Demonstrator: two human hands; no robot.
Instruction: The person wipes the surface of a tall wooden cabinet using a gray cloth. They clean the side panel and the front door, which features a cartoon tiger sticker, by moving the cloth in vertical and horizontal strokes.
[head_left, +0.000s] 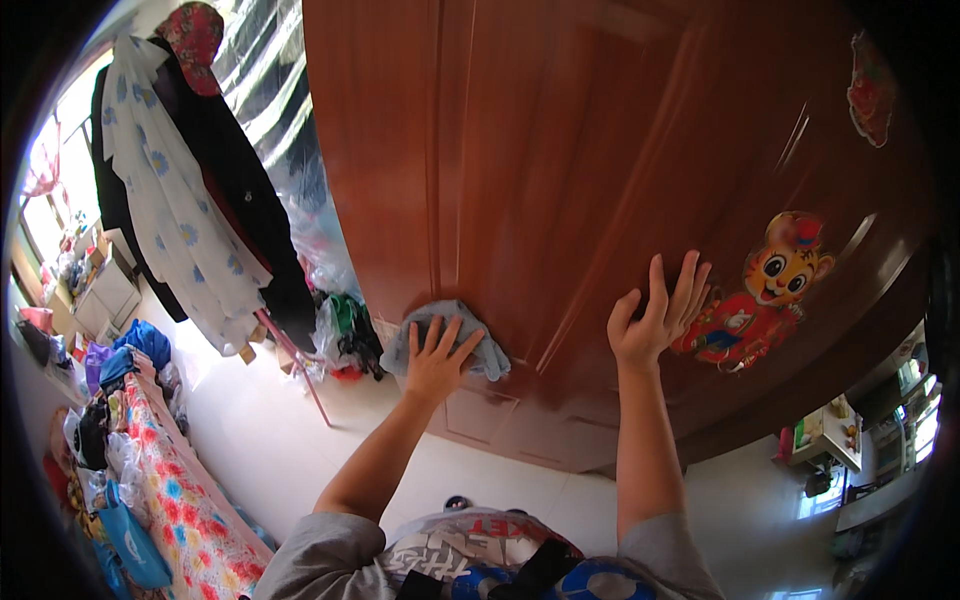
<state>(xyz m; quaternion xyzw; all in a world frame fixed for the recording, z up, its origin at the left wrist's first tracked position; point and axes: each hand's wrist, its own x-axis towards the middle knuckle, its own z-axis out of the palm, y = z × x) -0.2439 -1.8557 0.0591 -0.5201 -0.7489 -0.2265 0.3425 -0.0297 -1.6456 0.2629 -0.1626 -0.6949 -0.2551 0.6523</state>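
Observation:
Before me stands a reddish-brown wooden panel door (525, 187). My left hand (439, 360) holds a grey-blue cloth (487, 360) flat against the lower left part of the door, its fingers spread over the fabric. Farther right, my right hand (656, 322) has its fingers apart and holds nothing; it is at the door, though I cannot tell how firmly it touches. Just beside its fingertips is a cartoon tiger sticker (780, 285) in red clothes. Part of another red sticker (870, 97) shows higher up at the right.
Left of the door, a coat rack (292, 352) carries a dark jacket (247, 187), a daisy-print garment (172, 187) and a floral cap (195, 45). Plastic bags (330, 322) sit near the door's edge. A floral-covered surface (172, 480) with bags runs along the lower left. Pale tiles (360, 442) cover the floor.

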